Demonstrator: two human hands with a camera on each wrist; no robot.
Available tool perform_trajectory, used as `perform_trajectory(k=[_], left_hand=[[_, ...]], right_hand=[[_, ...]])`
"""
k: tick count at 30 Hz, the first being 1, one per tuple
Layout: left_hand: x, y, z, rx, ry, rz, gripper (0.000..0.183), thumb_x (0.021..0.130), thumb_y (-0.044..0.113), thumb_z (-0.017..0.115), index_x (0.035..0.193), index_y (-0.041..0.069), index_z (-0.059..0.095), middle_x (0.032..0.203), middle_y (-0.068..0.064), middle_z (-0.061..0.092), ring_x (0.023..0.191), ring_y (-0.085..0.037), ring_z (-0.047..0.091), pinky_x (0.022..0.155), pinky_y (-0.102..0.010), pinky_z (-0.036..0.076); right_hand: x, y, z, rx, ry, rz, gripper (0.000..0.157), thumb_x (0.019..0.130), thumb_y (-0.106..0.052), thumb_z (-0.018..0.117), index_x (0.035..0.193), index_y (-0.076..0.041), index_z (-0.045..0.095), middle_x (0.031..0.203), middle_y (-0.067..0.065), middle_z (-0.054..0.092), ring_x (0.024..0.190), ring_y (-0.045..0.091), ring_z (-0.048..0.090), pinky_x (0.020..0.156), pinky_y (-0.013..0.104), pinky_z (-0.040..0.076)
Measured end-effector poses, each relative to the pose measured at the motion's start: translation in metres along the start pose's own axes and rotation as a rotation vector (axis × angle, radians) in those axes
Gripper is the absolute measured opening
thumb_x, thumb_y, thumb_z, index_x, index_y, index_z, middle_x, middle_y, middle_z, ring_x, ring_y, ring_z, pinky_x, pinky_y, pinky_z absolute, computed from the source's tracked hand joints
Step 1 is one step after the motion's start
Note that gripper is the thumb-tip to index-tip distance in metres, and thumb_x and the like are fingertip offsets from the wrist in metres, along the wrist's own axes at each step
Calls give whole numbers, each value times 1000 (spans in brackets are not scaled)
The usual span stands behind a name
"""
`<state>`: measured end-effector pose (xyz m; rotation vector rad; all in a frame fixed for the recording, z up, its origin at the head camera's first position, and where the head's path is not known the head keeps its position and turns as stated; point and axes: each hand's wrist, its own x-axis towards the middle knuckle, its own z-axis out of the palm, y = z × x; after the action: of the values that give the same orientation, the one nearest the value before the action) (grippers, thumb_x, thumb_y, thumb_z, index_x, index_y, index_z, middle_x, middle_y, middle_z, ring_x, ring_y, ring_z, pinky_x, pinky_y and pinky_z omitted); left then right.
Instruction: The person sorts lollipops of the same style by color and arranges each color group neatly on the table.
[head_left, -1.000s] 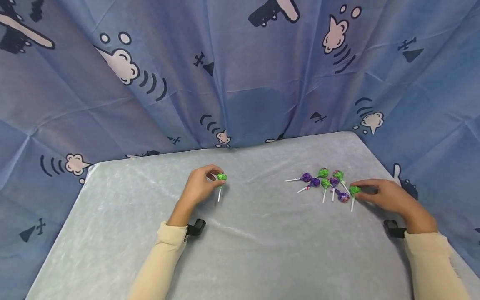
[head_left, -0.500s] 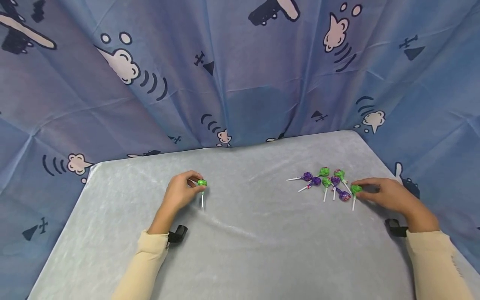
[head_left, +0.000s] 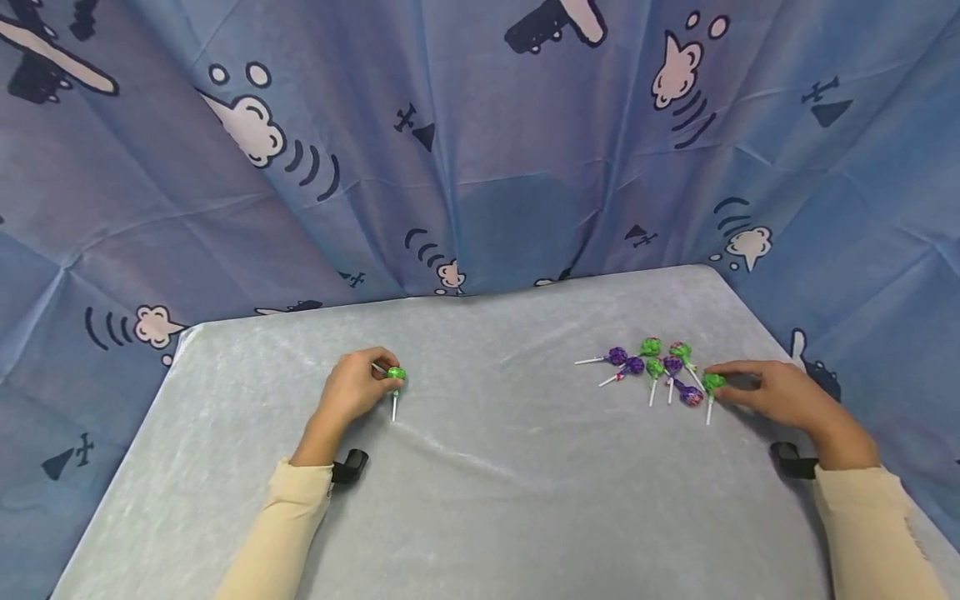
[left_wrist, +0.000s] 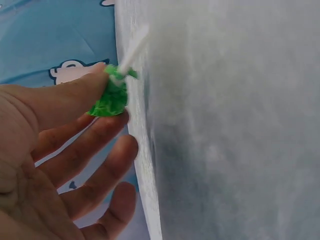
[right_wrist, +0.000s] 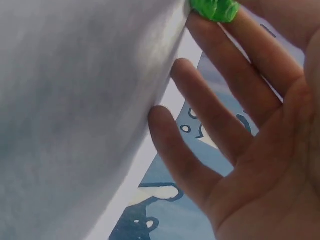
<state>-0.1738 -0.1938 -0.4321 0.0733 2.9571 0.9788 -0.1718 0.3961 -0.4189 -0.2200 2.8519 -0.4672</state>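
My left hand [head_left: 352,386] pinches a green-wrapped lollipop [head_left: 396,373] by its head, on the left half of the table. In the left wrist view, thumb and fingertips grip the green wrapper [left_wrist: 111,97], and the white stick points away. My right hand [head_left: 783,396] pinches another green lollipop [head_left: 713,382] at the right edge of a loose group. Only its green head [right_wrist: 216,7] shows in the right wrist view. Beside it in the group lie purple lollipops [head_left: 691,396] and other green lollipops [head_left: 651,347], several in all, with white sticks pointing mostly toward me or left.
A pale grey cloth covers the table [head_left: 510,467]. Behind it and along its sides hangs a blue patterned curtain [head_left: 517,150], close to the table's edges. A black wrist mount [head_left: 350,467] sits on the left wrist, another on the right.
My left hand has moved left and slightly toward me, carrying the green lollipop from near the table's middle. My right hand has stayed at its lollipop, and the group lies as before.
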Motion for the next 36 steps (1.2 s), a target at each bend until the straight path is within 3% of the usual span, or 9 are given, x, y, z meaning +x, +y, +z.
perform_trajectory(k=[9, 18, 27, 34, 36], left_hand=[[1, -3, 2, 28, -7, -5, 22, 81, 24, 83, 99, 15, 73, 96, -1, 74, 85, -16, 67, 75, -36, 49], [2, -10, -2, 25, -52, 34, 26, 85, 21, 79, 109, 14, 72, 105, -4, 74, 91, -19, 67, 81, -40, 51], [-1, -12, 0, 57, -74, 70, 28, 87, 18, 77, 115, 14, 71, 106, -5, 74, 89, -17, 66, 79, -41, 51], [-1, -10, 0, 76, -47, 70, 22, 88, 20, 76, 109, 16, 73, 104, -3, 73, 89, -17, 66, 80, -41, 51], [-1, -9, 0, 85, -38, 76, 21, 87, 20, 77, 108, 16, 74, 102, -3, 73, 88, -17, 66, 80, -40, 51]], right_hand=[[-1, -2, -2, -6, 14, 20, 58, 92, -47, 68, 133, -7, 62, 111, 24, 64, 66, 17, 46, 63, 35, 37], [0, -3, -3, -16, 27, -14, 56, 92, -46, 68, 132, -7, 64, 130, 37, 56, 78, 19, 52, 66, 36, 41], [-2, -7, 3, 2, 22, -38, 58, 91, -42, 70, 134, -4, 60, 122, 27, 66, 75, 15, 54, 64, 34, 43], [0, -7, 3, 12, 27, -29, 59, 92, -41, 69, 135, -3, 58, 118, 25, 68, 89, 29, 66, 65, 36, 47], [1, -6, 3, 23, 20, -26, 59, 93, -41, 68, 136, -2, 57, 118, 25, 68, 87, 28, 66, 64, 35, 47]])
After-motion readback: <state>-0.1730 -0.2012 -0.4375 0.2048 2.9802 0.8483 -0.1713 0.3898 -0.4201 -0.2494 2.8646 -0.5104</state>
